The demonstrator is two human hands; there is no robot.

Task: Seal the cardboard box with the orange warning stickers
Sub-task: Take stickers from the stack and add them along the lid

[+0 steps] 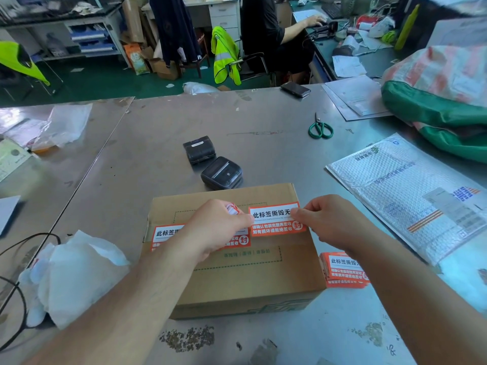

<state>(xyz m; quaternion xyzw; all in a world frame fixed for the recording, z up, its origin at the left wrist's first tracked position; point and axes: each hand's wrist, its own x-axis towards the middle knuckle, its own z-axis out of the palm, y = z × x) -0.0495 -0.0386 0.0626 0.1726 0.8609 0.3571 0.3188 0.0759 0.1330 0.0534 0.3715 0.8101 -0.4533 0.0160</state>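
My left hand (218,227), right hand (329,219) pinch sticker (274,219) ends over box (250,280) seam. Looks thin, floppy, tacky: keep taut, grip edges only.

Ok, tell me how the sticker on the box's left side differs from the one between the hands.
The left sticker lies flat on the cardboard box, ungripped; the right sticker is pinched at both ends by the left hand and right hand. The left sticker is half hidden under the left hand; the right sticker shows almost whole. Both carry the same orange-and-white print.
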